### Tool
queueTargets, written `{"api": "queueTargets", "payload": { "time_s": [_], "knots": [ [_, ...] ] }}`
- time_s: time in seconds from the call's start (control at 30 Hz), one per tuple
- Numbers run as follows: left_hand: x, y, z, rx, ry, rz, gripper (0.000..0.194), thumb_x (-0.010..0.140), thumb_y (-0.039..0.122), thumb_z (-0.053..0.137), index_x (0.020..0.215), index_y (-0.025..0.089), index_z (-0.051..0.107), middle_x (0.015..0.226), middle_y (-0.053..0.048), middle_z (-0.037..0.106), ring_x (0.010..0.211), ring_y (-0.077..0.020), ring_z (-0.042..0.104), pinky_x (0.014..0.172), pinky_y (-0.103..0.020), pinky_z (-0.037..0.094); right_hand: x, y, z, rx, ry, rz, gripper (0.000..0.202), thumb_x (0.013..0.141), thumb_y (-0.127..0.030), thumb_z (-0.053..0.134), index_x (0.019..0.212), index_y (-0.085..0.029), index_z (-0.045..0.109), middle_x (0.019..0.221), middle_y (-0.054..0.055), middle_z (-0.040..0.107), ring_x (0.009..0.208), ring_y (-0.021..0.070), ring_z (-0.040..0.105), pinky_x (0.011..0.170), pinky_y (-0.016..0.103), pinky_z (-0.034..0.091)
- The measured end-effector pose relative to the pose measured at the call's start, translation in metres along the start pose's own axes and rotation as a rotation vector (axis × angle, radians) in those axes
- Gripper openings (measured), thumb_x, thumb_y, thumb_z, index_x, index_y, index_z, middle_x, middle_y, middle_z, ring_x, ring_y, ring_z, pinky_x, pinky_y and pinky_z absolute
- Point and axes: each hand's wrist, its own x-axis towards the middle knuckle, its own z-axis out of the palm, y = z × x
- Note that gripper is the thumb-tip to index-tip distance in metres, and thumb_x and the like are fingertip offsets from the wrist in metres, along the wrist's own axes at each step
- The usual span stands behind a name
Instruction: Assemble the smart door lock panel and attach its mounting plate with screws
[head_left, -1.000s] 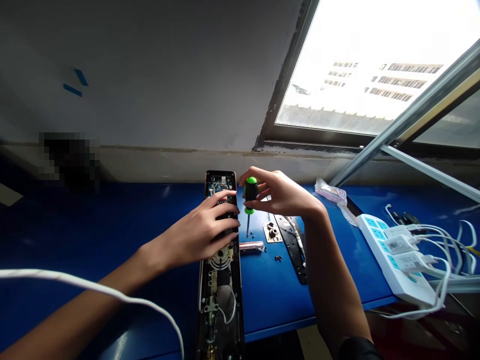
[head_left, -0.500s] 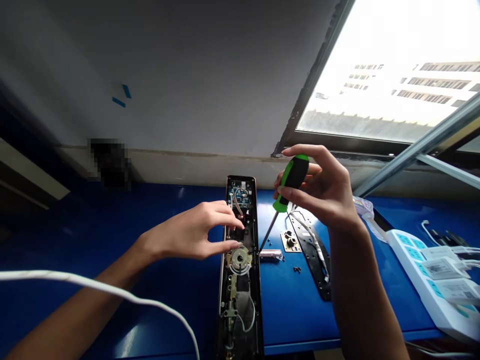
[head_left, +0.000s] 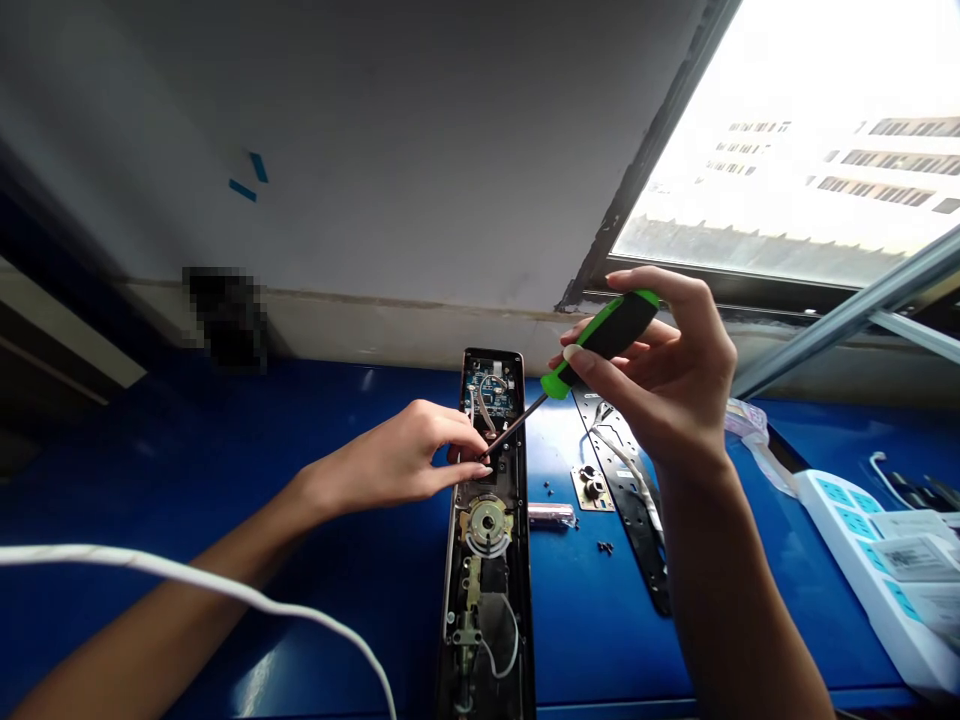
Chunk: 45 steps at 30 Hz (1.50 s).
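Note:
In my right hand (head_left: 675,370) is a screwdriver (head_left: 607,335) with a green and black handle, tilted so its shaft slopes down to the left. My left hand (head_left: 420,450) has its thumb and fingertips pinched at the shaft's tip, over a long open electronic lock housing (head_left: 523,560). Whether a small screw sits between those fingertips is too small to tell. Inside the housing are a blue circuit board (head_left: 491,393) at the far end and a round metal part (head_left: 487,522) nearer me.
Right of the housing lie a pink-wrapped cylinder (head_left: 551,515), loose screws (head_left: 605,547), a small metal plate with a black part (head_left: 592,488) and a black perforated panel (head_left: 637,540). A white power strip (head_left: 862,560) stands further right. A white cable (head_left: 247,592) crosses the front left.
The screwdriver's tip has moved from the housing's right edge to my left fingertips, and its handle leans further right. My left thumb and fingers have closed from an open spread to a pinch.

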Motion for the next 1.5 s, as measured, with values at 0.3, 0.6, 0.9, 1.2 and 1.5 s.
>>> {"api": "queueTargets", "payload": {
  "time_s": [0.3,0.6,0.9,1.2,1.5],
  "knots": [
    [0.001,0.001,-0.001,-0.011,0.015,-0.034,0.008,0.095,0.023,0.075,0.096,0.016,0.081,0.086,-0.003,0.078,0.075,-0.0143,0.07,0.067,-0.026,0.048,-0.001,0.002,-0.003,-0.017,-0.047,-0.003,0.05,0.083,-0.026,0.083,0.125,-0.033,0.057,0.094,-0.001,0.075,0.09,0.0249,0.078,0.081,0.048,0.071],
    [0.002,-0.004,0.001,0.027,-0.011,0.014,0.013,0.097,0.024,0.072,0.092,0.014,0.079,0.083,-0.003,0.075,0.074,-0.014,0.067,0.066,-0.026,0.045,-0.002,0.0,-0.002,-0.031,-0.043,-0.015,0.048,0.086,-0.025,0.08,0.126,-0.034,0.056,0.094,-0.001,0.073,0.092,0.0247,0.077,0.083,0.047,0.07],
    [0.005,-0.004,-0.001,-0.098,0.034,-0.072,0.019,0.09,0.032,0.081,0.082,0.015,0.076,0.077,0.0,0.074,0.068,-0.0117,0.063,0.063,-0.024,0.043,-0.001,0.005,-0.005,-0.046,-0.038,-0.021,0.05,0.085,-0.026,0.082,0.126,-0.035,0.056,0.093,-0.001,0.073,0.09,0.0251,0.078,0.082,0.047,0.07],
    [0.003,-0.001,0.002,-0.072,-0.024,-0.088,0.022,0.092,0.034,0.078,0.084,0.015,0.076,0.077,-0.002,0.072,0.068,-0.0129,0.062,0.06,-0.026,0.041,-0.003,0.005,-0.004,0.04,-0.22,0.068,0.062,0.092,-0.03,0.074,0.144,-0.036,0.041,0.115,0.004,0.074,0.103,0.0275,0.077,0.092,0.051,0.068],
    [0.002,0.002,0.002,-0.036,-0.005,-0.083,0.024,0.095,0.035,0.074,0.082,0.015,0.071,0.073,0.001,0.066,0.064,-0.011,0.053,0.058,-0.025,0.038,0.001,0.015,0.001,0.09,-0.176,0.091,0.068,0.089,-0.037,0.079,0.14,-0.039,0.034,0.114,0.002,0.075,0.109,0.0288,0.077,0.096,0.054,0.067]
  ]
}}
